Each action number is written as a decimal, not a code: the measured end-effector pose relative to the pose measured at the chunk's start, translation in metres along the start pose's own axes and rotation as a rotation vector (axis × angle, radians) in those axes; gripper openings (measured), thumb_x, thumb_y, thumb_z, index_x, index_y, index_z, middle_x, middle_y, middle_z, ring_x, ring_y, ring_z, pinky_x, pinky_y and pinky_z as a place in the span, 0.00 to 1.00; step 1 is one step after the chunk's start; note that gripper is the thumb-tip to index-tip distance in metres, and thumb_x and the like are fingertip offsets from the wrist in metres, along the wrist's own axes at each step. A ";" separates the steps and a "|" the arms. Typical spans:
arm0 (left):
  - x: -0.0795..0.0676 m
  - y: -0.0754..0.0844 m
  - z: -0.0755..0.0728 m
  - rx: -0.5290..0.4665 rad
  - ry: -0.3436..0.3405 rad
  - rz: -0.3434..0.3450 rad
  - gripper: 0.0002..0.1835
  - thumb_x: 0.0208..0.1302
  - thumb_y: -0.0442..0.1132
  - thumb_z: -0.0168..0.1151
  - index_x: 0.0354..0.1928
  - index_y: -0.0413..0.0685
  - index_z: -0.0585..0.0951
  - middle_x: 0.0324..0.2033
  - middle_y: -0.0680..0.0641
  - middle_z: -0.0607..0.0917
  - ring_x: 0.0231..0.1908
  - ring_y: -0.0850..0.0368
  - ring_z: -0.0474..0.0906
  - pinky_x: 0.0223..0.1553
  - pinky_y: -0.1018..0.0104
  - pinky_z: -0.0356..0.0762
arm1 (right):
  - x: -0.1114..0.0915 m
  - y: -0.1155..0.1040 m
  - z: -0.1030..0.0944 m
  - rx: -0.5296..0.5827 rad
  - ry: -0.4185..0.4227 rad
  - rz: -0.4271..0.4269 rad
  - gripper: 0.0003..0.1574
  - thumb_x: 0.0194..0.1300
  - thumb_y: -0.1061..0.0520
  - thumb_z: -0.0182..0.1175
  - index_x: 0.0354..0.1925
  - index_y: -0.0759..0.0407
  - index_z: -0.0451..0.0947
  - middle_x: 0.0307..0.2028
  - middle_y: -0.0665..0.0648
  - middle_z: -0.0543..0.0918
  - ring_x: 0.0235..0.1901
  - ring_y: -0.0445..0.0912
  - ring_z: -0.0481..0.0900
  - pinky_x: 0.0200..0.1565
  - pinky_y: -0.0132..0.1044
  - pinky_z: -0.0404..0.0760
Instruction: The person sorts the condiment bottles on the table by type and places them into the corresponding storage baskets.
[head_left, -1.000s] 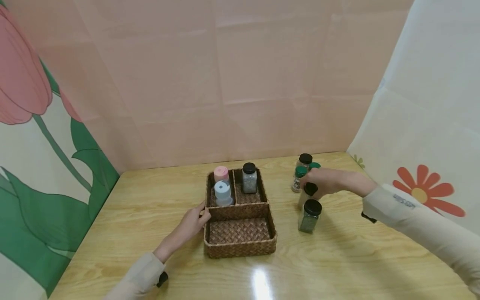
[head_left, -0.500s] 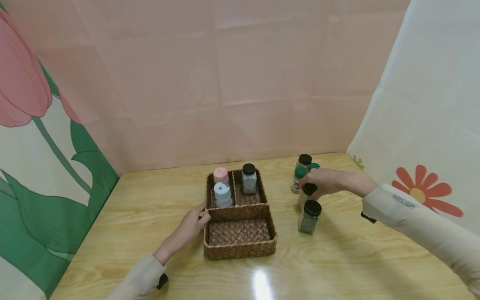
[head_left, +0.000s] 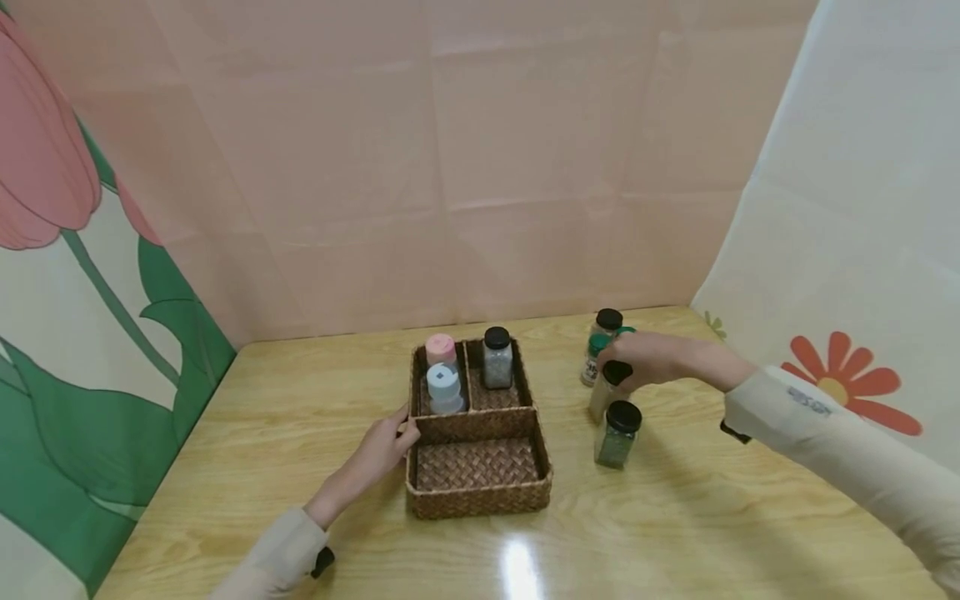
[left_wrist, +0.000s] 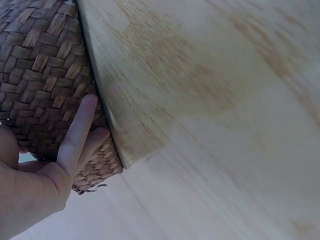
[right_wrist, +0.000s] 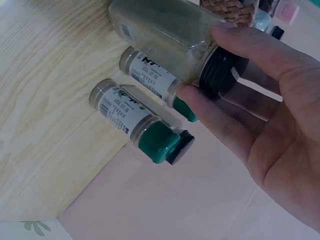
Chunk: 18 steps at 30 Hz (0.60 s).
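A brown woven basket point(head_left: 480, 502) with three compartments stands on the table. My left hand point(head_left: 382, 446) holds its left wall near the divider; in the left wrist view, fingers point(left_wrist: 77, 132) lie along the woven outside. At the right, my right hand point(head_left: 651, 358) grips a clear spice jar point(head_left: 602, 402) by its black lid. The right wrist view shows pale brownish powder in this jar point(right_wrist: 160, 37), with thumb and fingers about the neck and lid. Just in front stands a jar of green dried herbs point(head_left: 617, 442), also black-lidded.
Behind the right hand are green-capped shakers point(head_left: 592, 362) and another black-lidded jar point(head_left: 608, 321). The basket's back left compartment has a pink-capped bottle point(head_left: 441, 348) and a white-capped one point(head_left: 444, 387); the back right has a black-lidded jar point(head_left: 498, 362). Hanging cloth point(head_left: 480, 167) borders the table.
The right hand and the spice jar in it have shifted slightly left, toward the basket. The left hand keeps its place on the basket's wall.
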<state>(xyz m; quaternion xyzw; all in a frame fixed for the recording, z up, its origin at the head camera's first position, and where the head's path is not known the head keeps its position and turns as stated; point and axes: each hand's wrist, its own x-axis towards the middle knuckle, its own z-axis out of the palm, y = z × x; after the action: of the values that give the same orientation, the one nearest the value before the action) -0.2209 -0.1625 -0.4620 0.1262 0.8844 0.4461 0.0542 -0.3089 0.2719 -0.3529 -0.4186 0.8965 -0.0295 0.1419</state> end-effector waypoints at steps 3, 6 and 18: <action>0.000 0.000 0.000 -0.002 0.001 0.006 0.32 0.76 0.40 0.45 0.77 0.38 0.53 0.58 0.28 0.76 0.10 0.61 0.57 0.14 0.66 0.63 | 0.000 -0.001 -0.002 -0.002 -0.008 0.007 0.19 0.60 0.55 0.71 0.49 0.57 0.82 0.33 0.45 0.79 0.26 0.34 0.74 0.27 0.33 0.74; 0.000 0.000 0.000 0.004 0.004 0.000 0.31 0.76 0.40 0.45 0.77 0.38 0.54 0.58 0.28 0.76 0.11 0.61 0.58 0.15 0.66 0.64 | 0.001 -0.001 -0.004 -0.024 -0.004 0.008 0.21 0.61 0.55 0.71 0.51 0.58 0.81 0.34 0.46 0.80 0.27 0.34 0.74 0.27 0.34 0.74; 0.001 0.001 0.002 0.015 0.026 0.001 0.31 0.75 0.38 0.46 0.76 0.39 0.56 0.51 0.28 0.81 0.11 0.61 0.60 0.16 0.66 0.65 | 0.006 -0.004 -0.011 -0.076 0.043 -0.008 0.26 0.60 0.56 0.72 0.56 0.61 0.81 0.43 0.53 0.83 0.35 0.43 0.81 0.32 0.37 0.78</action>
<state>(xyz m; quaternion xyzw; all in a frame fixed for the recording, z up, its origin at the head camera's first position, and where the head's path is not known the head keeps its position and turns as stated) -0.2216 -0.1604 -0.4624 0.1213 0.8882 0.4412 0.0416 -0.3127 0.2645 -0.3427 -0.4267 0.8980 -0.0051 0.1067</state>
